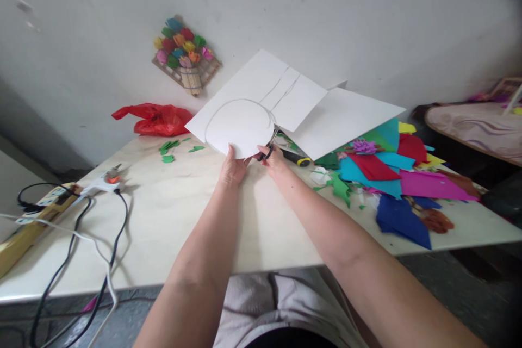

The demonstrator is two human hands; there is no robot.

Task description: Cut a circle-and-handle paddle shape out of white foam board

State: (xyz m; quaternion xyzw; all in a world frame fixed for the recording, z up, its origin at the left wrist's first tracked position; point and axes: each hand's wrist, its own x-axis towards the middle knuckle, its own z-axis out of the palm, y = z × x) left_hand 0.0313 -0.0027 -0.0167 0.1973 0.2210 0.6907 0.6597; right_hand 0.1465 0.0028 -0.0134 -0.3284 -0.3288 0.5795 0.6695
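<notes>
A white sheet of card is held up over the table, with a drawn pencil circle and two parallel pencil lines running from it. My left hand grips its near edge, thumb on top and fingers underneath. My right hand is closed around the black handles of a pair of scissors. Their blades are at the card's edge, by the right side of the circle, where the edge looks cut along the line. How far the blades are apart is too small to tell.
Another white sheet lies behind, right. Coloured paper pieces heap up at right, near a black-and-yellow tool. At left are a red plastic bag, green scraps, a glue gun and a power strip with trailing cords.
</notes>
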